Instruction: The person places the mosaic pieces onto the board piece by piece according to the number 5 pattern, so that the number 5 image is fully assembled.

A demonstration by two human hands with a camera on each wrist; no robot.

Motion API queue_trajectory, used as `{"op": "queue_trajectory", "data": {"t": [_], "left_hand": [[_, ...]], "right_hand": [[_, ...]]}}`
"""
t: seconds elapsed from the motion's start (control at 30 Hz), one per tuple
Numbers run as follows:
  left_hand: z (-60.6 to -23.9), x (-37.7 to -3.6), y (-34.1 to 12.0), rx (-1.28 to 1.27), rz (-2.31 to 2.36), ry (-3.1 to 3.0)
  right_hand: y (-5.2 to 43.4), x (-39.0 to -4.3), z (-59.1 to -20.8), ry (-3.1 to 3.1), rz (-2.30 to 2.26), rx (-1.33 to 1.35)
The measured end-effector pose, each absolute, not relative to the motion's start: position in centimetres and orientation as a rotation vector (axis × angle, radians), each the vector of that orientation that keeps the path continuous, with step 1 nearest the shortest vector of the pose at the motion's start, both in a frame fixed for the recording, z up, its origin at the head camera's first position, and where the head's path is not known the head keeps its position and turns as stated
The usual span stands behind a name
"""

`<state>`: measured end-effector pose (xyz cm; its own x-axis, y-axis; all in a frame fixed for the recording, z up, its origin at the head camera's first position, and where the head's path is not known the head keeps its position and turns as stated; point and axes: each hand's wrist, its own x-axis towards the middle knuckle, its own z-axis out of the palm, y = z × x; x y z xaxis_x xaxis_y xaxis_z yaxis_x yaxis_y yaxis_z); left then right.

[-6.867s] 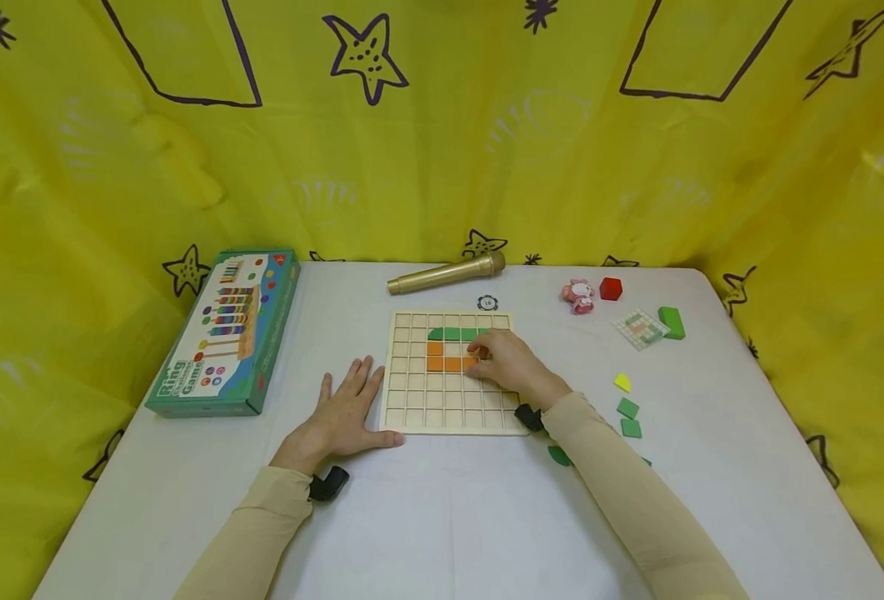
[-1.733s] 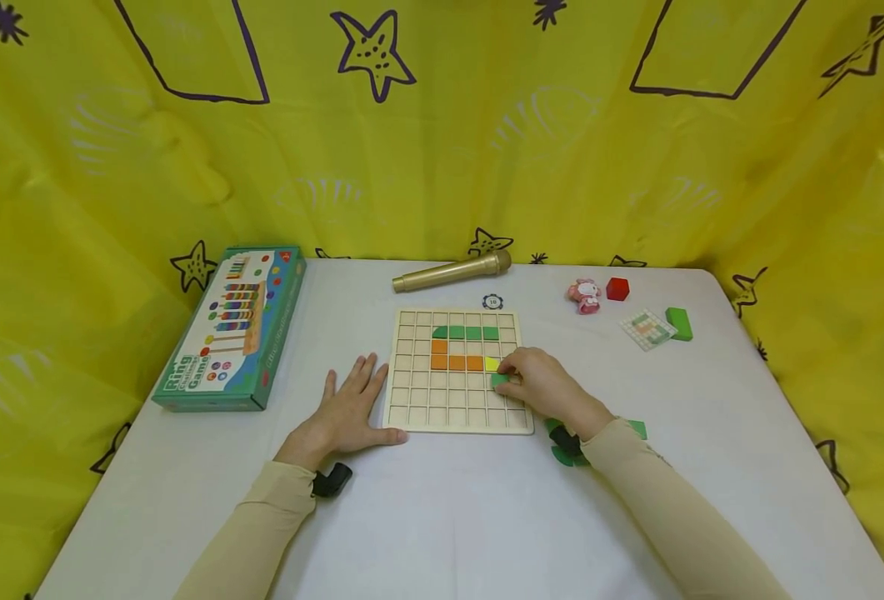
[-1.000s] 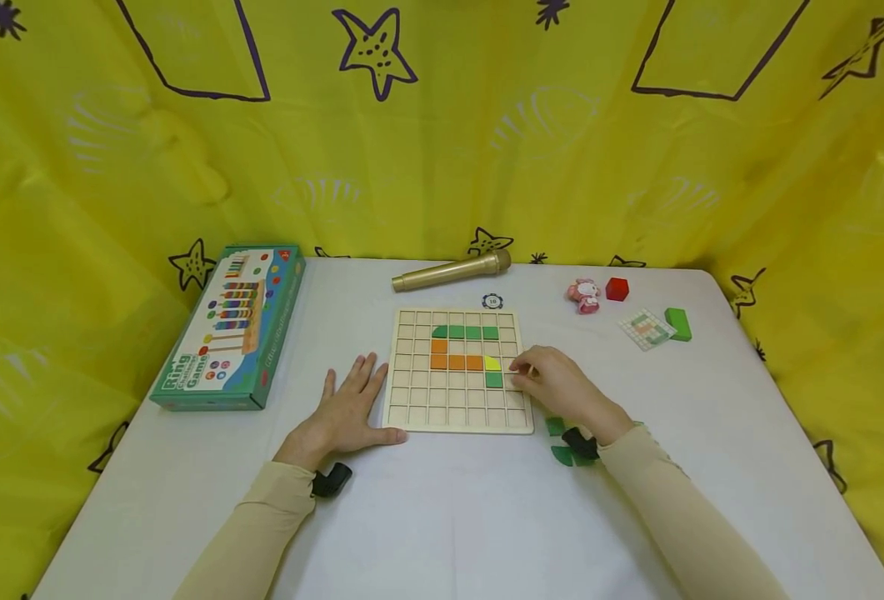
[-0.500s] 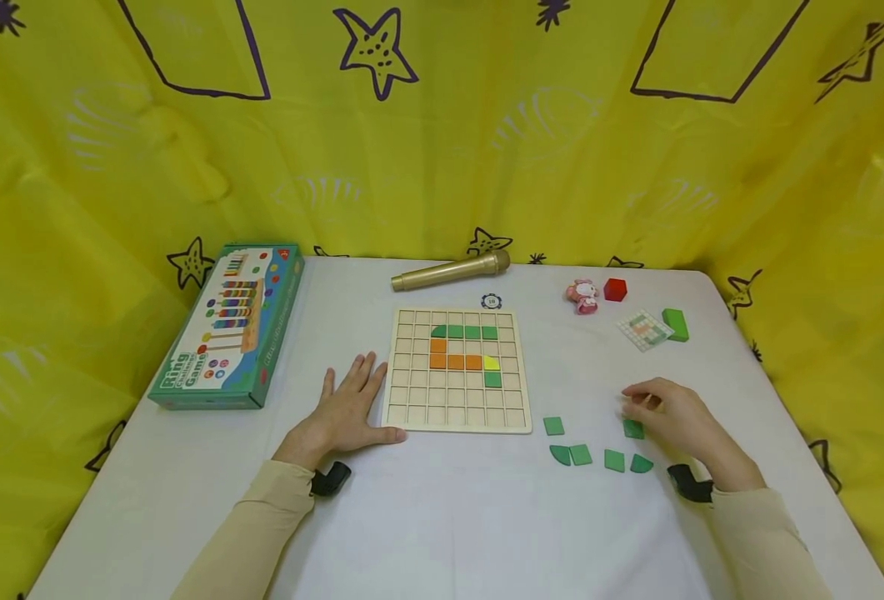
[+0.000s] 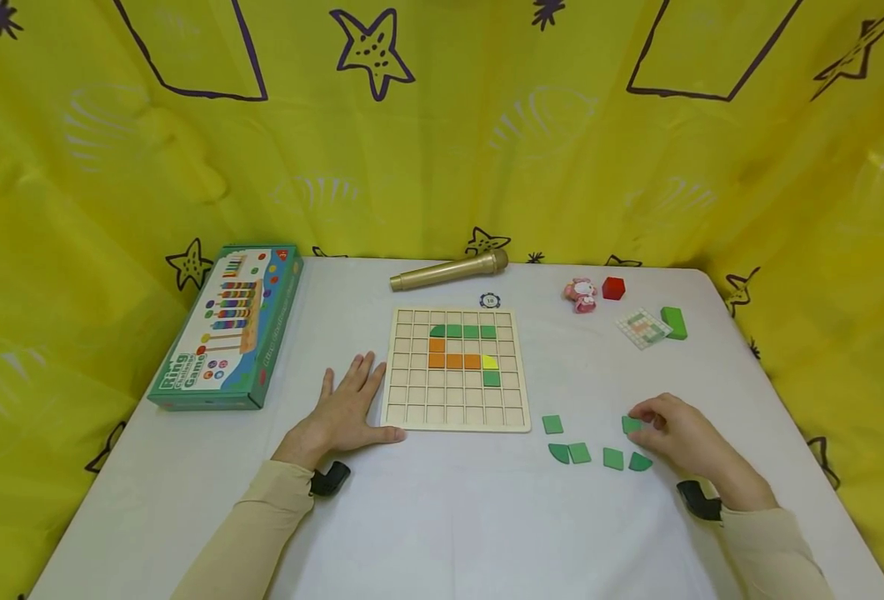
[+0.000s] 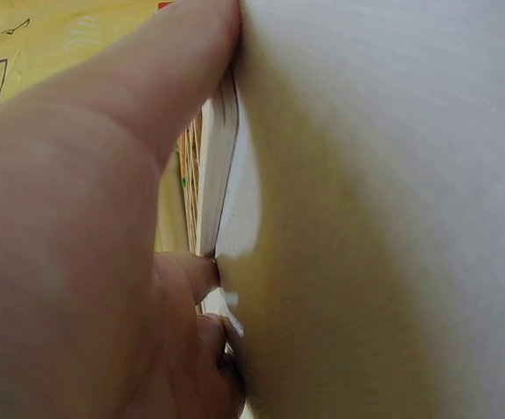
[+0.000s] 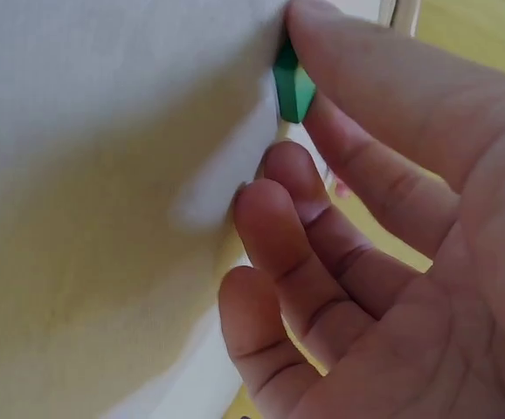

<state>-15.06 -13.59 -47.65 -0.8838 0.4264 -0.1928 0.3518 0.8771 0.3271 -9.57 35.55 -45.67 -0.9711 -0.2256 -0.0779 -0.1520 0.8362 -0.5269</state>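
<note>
My left hand [image 5: 344, 410] lies spread on the table, its fingers and thumb at the left edge of the wooden grid board [image 5: 407, 400]. In the board's cells sit a row of green tiles [image 5: 471, 332], several orange tiles [image 5: 454, 361], a yellow tile [image 5: 490, 362] and, just below it, a green square [image 5: 491, 378]. To the right of the board, my right hand [image 5: 685, 433] pinches a green square tile [image 5: 631, 425] between thumb and index finger; in the right wrist view that tile [image 7: 289, 87] appears at the thumb tip, its other fingers loosely curled.
Loose green tiles [image 5: 579, 452] lie right of the board's near corner. A pattern card [image 5: 642, 328], green block [image 5: 674, 322], red block [image 5: 613, 288] and pink figurine [image 5: 581, 295] stand farther back. Behind the board are a chip [image 5: 490, 301] and gold microphone [image 5: 449, 272]; a game box [image 5: 224, 329] lies left.
The yellow tile and a green square have gone from the loose tiles into the board. My right hand has moved right, off the board, to another green square. The left hand stays put.
</note>
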Motion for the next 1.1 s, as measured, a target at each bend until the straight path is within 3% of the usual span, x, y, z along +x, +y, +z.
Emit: {"op": "queue_trajectory", "data": {"t": [0.27, 0.73, 1.1], "left_hand": [[-47.8, -15.1, -13.7, 0.589, 0.405, 2.794], [-47.8, -14.9, -13.8, 0.567, 0.408, 2.793], [-47.9, -15.0, -13.7, 0.593, 0.415, 2.802]], "right_hand": [[33.1, -10.6, -45.2, 2.855, -0.884, -0.218], [23.9, -14.0, -44.9, 2.797, -0.884, -0.5], [19.7, -15.5, -45.2, 2.811, -0.827, -0.653]]}}
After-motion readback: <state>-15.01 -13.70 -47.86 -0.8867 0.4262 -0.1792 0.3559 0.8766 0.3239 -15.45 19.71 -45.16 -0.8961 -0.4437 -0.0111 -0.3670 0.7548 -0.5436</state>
